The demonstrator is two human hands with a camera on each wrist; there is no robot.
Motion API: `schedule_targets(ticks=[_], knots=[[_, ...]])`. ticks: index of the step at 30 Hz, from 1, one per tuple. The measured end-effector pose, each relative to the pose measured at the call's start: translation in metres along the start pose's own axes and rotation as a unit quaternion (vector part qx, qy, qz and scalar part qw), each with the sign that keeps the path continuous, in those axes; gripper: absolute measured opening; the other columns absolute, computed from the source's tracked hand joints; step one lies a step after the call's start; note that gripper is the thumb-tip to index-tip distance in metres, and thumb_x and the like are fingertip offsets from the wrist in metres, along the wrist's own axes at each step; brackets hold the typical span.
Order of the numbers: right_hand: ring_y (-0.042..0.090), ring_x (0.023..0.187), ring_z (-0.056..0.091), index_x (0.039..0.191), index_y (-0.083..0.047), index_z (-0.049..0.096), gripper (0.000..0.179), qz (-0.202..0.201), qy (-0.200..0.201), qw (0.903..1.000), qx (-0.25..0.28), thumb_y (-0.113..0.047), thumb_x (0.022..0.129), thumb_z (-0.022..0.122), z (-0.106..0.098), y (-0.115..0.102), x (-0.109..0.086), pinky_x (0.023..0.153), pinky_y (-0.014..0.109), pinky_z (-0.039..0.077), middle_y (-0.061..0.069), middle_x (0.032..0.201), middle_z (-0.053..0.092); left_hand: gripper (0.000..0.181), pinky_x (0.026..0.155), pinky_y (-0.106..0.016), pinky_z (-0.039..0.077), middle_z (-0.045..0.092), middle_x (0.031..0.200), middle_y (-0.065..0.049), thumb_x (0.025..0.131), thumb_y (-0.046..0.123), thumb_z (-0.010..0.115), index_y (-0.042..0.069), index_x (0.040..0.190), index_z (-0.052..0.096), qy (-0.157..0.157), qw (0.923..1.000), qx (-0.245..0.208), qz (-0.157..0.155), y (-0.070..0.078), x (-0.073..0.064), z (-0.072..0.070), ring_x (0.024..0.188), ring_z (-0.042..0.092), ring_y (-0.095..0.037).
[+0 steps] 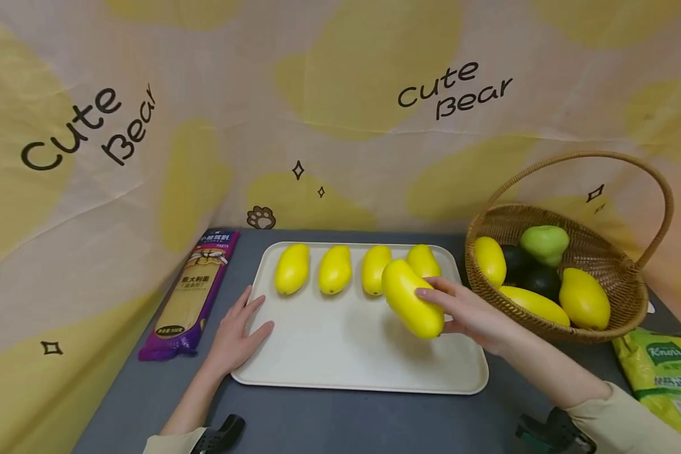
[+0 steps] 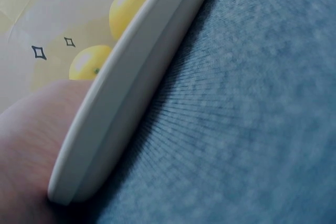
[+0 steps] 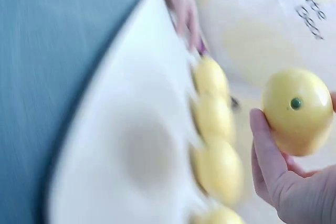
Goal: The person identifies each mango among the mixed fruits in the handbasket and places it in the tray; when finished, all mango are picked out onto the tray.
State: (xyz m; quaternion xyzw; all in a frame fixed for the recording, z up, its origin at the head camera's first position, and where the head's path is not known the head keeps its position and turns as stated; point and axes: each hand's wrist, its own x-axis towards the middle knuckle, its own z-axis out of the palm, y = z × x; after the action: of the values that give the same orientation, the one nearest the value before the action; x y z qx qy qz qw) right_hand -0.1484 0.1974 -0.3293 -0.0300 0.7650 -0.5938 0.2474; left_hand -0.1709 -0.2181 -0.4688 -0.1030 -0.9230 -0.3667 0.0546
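Note:
My right hand (image 1: 477, 315) grips a yellow mango (image 1: 411, 299) between thumb and fingers, holding it above the right half of a white tray (image 1: 329, 353). In the right wrist view the held mango (image 3: 296, 119) turns its green-dotted end to the camera. Behind it, a row of several yellow mangoes (image 1: 335, 270) lies along the tray's far side; the rightmost mango (image 1: 422, 258) is partly covered by the held one. My left hand (image 1: 235, 337) rests on the tray's left rim with fingers spread. The left wrist view shows that hand (image 2: 31, 135) against the tray's edge (image 2: 113, 98).
To the right stands a wicker basket (image 1: 630, 302) with a tall handle, holding yellow mangoes, dark fruits and a green fruit (image 1: 545, 244). A green Knorr bag (image 1: 666, 372) lies in front of it. A purple pasta pack (image 1: 190, 296) lies left of the tray. A printed cloth (image 1: 346, 126) hangs behind.

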Motion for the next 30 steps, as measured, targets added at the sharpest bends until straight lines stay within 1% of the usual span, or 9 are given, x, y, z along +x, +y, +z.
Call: schedule_targets(ticks=[3,7,11,13,16,20,24,27,30], knots=[[0.026,0.109,0.057,0.149,0.001,0.023,0.074,0.010,-0.013,0.9985,0.052,-0.039,0.097,0.056,0.026,0.013,0.017,0.089,0.041,0.053,0.019,0.130,0.049,0.058,0.106,-0.070,0.015,0.024,0.158,-0.020,0.092,0.027,0.067,0.003,0.142,0.049,0.008,1.0000,-0.004,-0.003,0.000,0.001,-0.001,0.139,0.024,-0.049],[0.027,0.104,0.059,0.145,0.001,0.032,0.069,0.013,-0.024,0.9971,0.071,-0.040,0.095,0.058,0.058,0.025,0.038,0.086,0.039,0.054,0.016,0.124,0.053,0.054,0.107,-0.068,0.018,0.027,0.157,-0.017,0.093,0.026,0.066,0.005,0.140,0.051,0.018,0.9996,-0.019,-0.011,0.000,0.002,-0.001,0.140,0.026,-0.044],[0.025,0.101,0.059,0.141,-0.001,0.041,0.065,0.013,-0.021,0.9985,0.049,-0.043,0.095,0.059,0.086,0.031,0.057,0.083,0.038,0.055,0.013,0.122,0.055,0.051,0.108,-0.064,0.020,0.029,0.157,-0.015,0.094,0.026,0.064,0.006,0.140,0.052,0.022,0.9989,-0.037,-0.017,-0.001,0.002,-0.002,0.141,0.026,-0.041],[0.024,0.098,0.058,0.139,-0.002,0.044,0.064,0.005,-0.017,0.9995,0.025,-0.044,0.094,0.059,0.099,0.031,0.065,0.080,0.038,0.056,0.011,0.120,0.057,0.049,0.109,-0.062,0.021,0.031,0.156,-0.015,0.095,0.024,0.064,0.006,0.139,0.053,0.027,0.9982,-0.050,-0.017,-0.002,0.001,-0.002,0.141,0.027,-0.039],[0.022,0.092,0.059,0.136,-0.004,0.047,0.060,-0.015,-0.021,0.9996,-0.008,-0.044,0.094,0.060,0.115,0.031,0.074,0.075,0.037,0.056,0.011,0.113,0.060,0.045,0.110,-0.058,0.024,0.034,0.155,-0.014,0.097,0.021,0.061,0.005,0.138,0.054,0.040,0.9966,-0.072,-0.014,-0.003,0.000,-0.003,0.141,0.029,-0.037],[0.020,0.085,0.060,0.137,-0.007,0.046,0.060,-0.033,-0.035,0.9982,-0.036,-0.046,0.093,0.062,0.133,0.030,0.084,0.069,0.035,0.057,0.009,0.107,0.060,0.041,0.110,-0.056,0.027,0.039,0.152,-0.015,0.100,0.019,0.056,0.005,0.137,0.055,0.056,0.9943,-0.091,-0.009,-0.002,-0.001,-0.004,0.140,0.033,-0.036],[0.019,0.081,0.063,0.137,-0.008,0.044,0.063,-0.039,-0.046,0.9971,-0.047,-0.045,0.091,0.065,0.148,0.027,0.093,0.065,0.034,0.057,0.007,0.105,0.061,0.038,0.111,-0.053,0.028,0.041,0.150,-0.014,0.102,0.018,0.051,0.006,0.138,0.055,0.067,0.9916,-0.109,-0.019,-0.002,0.000,-0.004,0.139,0.035,-0.034],[0.019,0.076,0.065,0.138,-0.007,0.043,0.066,-0.042,-0.045,0.9966,-0.055,-0.045,0.090,0.067,0.160,0.025,0.100,0.063,0.033,0.058,0.006,0.102,0.061,0.038,0.111,-0.052,0.028,0.042,0.150,-0.013,0.103,0.018,0.048,0.006,0.139,0.054,0.070,0.9897,-0.122,-0.028,-0.002,0.000,-0.004,0.139,0.035,-0.033],[0.020,0.068,0.065,0.140,-0.007,0.041,0.070,-0.047,-0.037,0.9954,-0.074,-0.046,0.088,0.068,0.171,0.022,0.106,0.061,0.032,0.057,0.006,0.095,0.061,0.037,0.111,-0.053,0.028,0.041,0.151,-0.013,0.104,0.019,0.046,0.006,0.139,0.054,0.068,0.9893,-0.125,-0.030,-0.002,0.000,-0.005,0.139,0.034,-0.033]])
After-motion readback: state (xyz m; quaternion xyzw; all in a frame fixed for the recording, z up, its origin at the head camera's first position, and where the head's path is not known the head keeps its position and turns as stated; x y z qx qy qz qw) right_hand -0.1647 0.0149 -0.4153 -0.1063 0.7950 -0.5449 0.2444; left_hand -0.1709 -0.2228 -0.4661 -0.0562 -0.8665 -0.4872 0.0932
